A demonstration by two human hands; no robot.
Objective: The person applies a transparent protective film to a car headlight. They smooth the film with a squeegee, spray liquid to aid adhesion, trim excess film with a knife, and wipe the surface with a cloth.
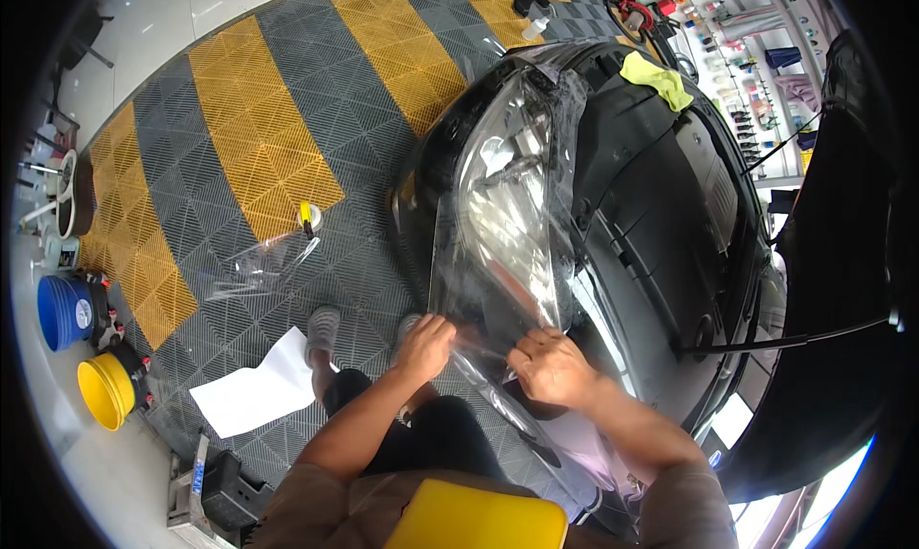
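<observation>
A sheet of clear film [458, 262] lies over the headlight [507, 190] of a black car and reaches past its near end. My left hand [426, 348] is closed on the film's near left edge, just off the bumper side. My right hand [552, 367] pinches the same sheet at its near right corner, beside the fender. Between the two hands the film looks stretched and creased. Glare on the lens hides where the film touches it.
The raised hood [852, 262] stands at the right. A yellow-green cloth [657, 80] rests at the engine bay's far edge. On the floor lie a yellow utility knife [305, 214], film scraps [258, 267] and white paper [254, 396]. Blue [59, 314] and yellow [105, 391] buckets stand left.
</observation>
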